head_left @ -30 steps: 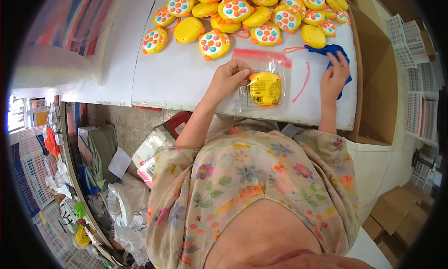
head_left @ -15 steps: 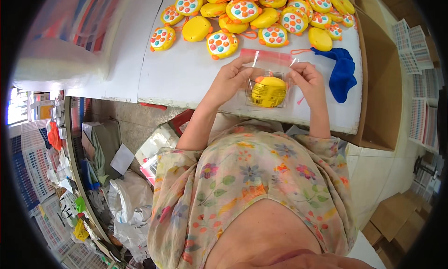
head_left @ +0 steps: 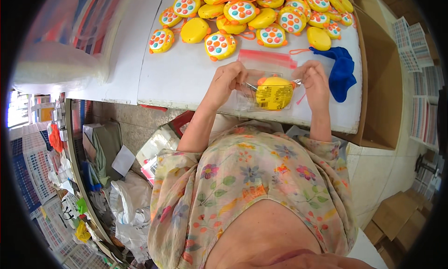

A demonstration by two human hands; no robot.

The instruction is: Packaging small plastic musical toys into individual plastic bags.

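A clear plastic bag (head_left: 247,101) with a red band (head_left: 267,58) along its far edge lies on the white table near its front edge. Inside it sits a yellow toy (head_left: 275,92), its label side up and an orange knob at its far end. My left hand (head_left: 229,78) pinches the bag's left side, fingers curled. On the opposite side, my right hand (head_left: 313,77) grips the bag's clear film, which is pulled taut between the two. A thin pink cord (head_left: 301,99) shows below my right hand.
A heap of yellow toys (head_left: 241,12), several with coloured buttons on white faces, covers the table's far side. A blue cloth (head_left: 343,75) lies right of my right hand. An open cardboard box (head_left: 383,82) stands beyond the right edge. Plastic-wrapped material (head_left: 70,40) occupies the far left.
The yellow toy and bag have shifted slightly right and nearer. My left hand has slid down from the red band to the bag's side, and my right hand has moved a little right.
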